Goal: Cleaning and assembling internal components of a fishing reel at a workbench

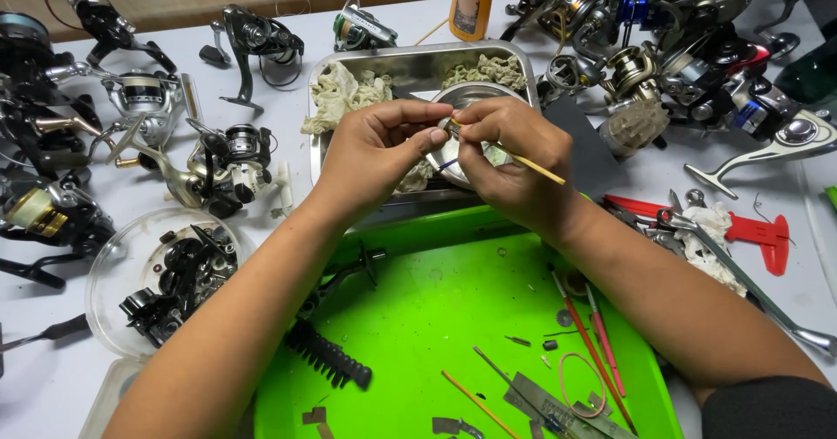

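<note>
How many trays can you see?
2. A bright green plastic tray lies under the person's forearms, holding small tools. A shiny metal tray sits behind it, under the left hand and right hand, holding rags. Others may be hidden.

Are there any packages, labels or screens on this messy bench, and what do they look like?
Orange bottle: top centre, behind the steel tray; tall, with a pale rectangular label on its front.
No screens, signs or boxes show.
Both hands, left hand and right hand, work over the tray, well in front of the bottle.
</note>
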